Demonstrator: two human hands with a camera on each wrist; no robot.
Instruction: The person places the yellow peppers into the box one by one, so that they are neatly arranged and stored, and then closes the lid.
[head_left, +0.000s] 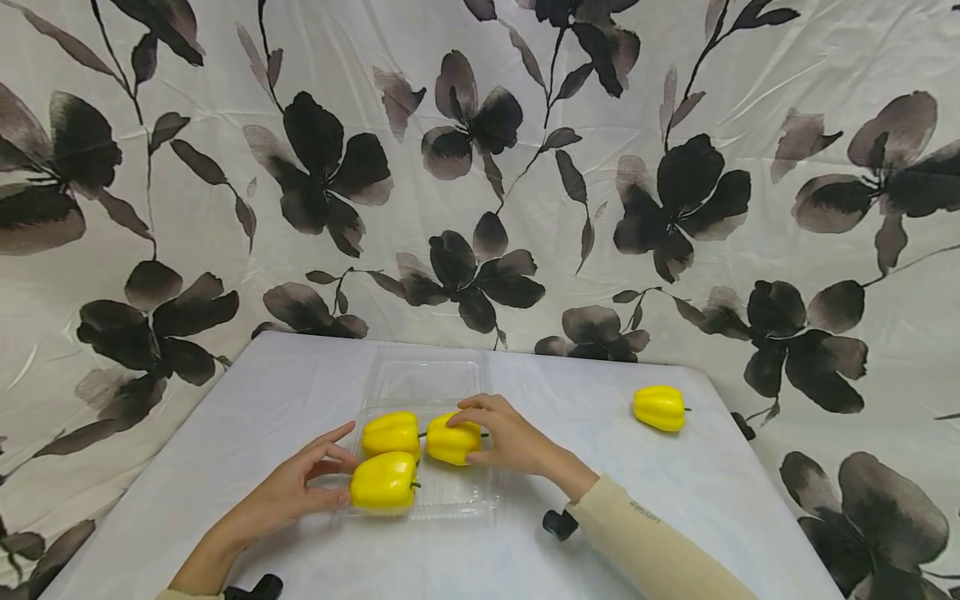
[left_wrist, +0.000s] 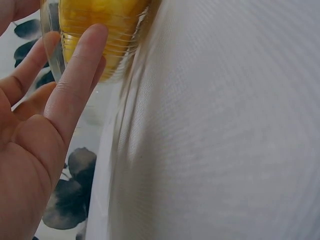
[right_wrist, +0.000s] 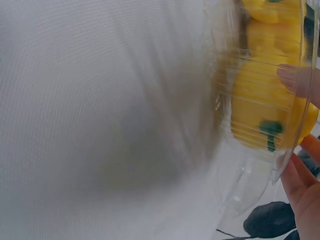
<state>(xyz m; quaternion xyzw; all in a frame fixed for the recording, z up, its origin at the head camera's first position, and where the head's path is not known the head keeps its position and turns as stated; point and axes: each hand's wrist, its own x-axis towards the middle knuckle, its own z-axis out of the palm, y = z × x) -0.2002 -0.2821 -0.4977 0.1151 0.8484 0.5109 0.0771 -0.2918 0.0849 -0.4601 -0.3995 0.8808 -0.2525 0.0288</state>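
A clear plastic clamshell container (head_left: 457, 498) lies open on the table, its lid (head_left: 426, 379) folded back toward the far side. Inside it, two yellow bell peppers sit on the left, a rear one (head_left: 390, 435) and a front one (head_left: 383, 481). My right hand (head_left: 504, 435) grips a third yellow bell pepper (head_left: 452, 442) at the container's right side, thumb in front and fingers over the top; its green stem points right. With fingers extended, my left hand (head_left: 300, 482) rests at the container's left wall, a fingertip against the ribbed plastic (left_wrist: 117, 45).
Another yellow bell pepper (head_left: 660, 408) lies on the white-covered table (head_left: 600, 533) at the far right. Behind the table hangs a white cloth (head_left: 570, 275) with dark flowers. Black straps with cameras show at both wrists.
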